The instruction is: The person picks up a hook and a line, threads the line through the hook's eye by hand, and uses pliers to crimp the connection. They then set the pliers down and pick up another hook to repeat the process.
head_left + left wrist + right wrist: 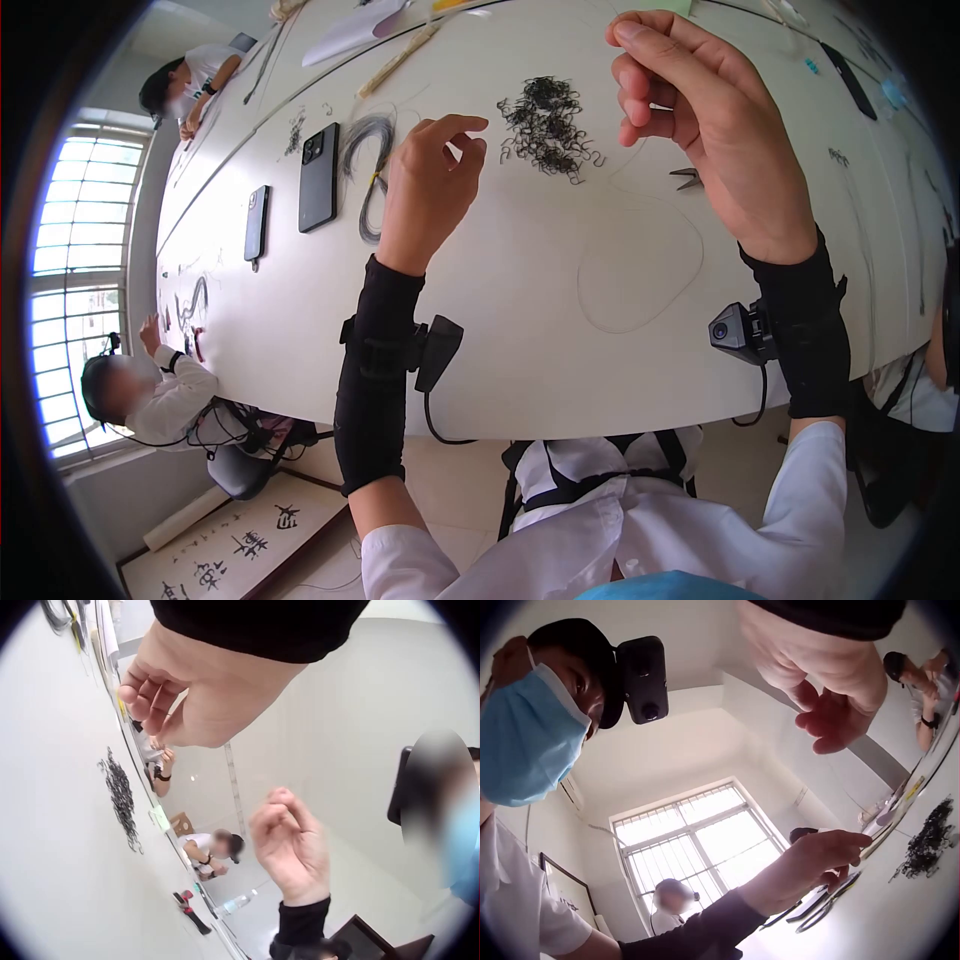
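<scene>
My right hand is raised over the right side of the table, thumb and index fingertip pinched together. A thin, pale line runs up to its fingers and spreads in a wide loop below. My left hand hovers left of centre, index finger and thumb bent toward each other; I cannot tell whether it pinches the line. Between and beyond both hands lies a loose pile of small black hooks, also seen in the left wrist view. Metal nippers show beside my right palm, their handles hidden behind the hand.
Left of my left hand lie a coil of grey line with a yellow tie, a black phone and a smaller phone. A wooden stick lies farther back. Other people sit around the white table.
</scene>
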Tool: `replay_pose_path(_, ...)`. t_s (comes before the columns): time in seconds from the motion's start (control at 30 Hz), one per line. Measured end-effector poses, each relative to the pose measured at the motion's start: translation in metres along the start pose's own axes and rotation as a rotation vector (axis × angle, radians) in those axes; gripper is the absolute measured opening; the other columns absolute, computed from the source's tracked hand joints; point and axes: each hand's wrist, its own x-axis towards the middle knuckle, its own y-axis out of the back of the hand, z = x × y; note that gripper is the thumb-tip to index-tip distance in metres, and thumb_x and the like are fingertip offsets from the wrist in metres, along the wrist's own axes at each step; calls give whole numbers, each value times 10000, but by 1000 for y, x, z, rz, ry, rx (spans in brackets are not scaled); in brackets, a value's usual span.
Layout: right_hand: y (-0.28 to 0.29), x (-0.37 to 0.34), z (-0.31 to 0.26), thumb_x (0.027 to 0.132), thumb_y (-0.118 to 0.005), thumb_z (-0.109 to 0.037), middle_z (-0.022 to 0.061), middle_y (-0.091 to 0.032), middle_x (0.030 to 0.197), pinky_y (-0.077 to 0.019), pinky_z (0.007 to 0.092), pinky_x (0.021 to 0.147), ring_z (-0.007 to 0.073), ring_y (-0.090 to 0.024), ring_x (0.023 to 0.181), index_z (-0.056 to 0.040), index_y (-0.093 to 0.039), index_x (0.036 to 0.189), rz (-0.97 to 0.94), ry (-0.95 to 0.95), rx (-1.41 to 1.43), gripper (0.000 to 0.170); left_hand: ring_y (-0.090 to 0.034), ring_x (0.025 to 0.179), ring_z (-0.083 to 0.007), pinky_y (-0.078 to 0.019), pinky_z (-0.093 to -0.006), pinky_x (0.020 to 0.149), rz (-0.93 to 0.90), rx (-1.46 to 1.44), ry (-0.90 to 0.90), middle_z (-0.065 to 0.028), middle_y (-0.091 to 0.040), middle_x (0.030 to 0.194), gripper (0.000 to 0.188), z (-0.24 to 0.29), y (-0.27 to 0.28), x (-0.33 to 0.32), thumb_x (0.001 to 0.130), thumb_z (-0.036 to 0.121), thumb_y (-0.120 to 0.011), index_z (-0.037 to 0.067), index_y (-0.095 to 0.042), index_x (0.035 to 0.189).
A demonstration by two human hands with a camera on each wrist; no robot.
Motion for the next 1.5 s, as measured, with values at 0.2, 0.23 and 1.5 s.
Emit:
replay_pose_path(0.2,5,-3,-6,1015,-614,-276,-102,-394,678,-249,194,498,-11,-317,556,-59,-674,1067,-9,-120,-75,232,-578,743,-186,-506,-328,727,-114,129,-108,-68,-659,854,188,-11,-24,16,878,141,-728,67,-752,1050)
replay_pose_path(0.23,3,-3,-4,1012,-617,-277,-110,-368,677,-209,203,498,-9,-280,557,-61,-675,1066,13,-114,-85,230,-582,740,-183,-505,-325,720,-124,119,-106,-71,-664,854,171,-12,-26,18,880,137,-725,52,-751,1027)
replay_pose_path(1.5,-2,8,48,1017,-630,-265,-68,-537,667,-290,220,509,9,-370,569,-19,-674,1032,-31,-88,-290,251,-621,745,-75,-495,-224,685,-84,-340,39,-30,-699,835,175,4,-24,27,962,75,-641,-24,-708,1089)
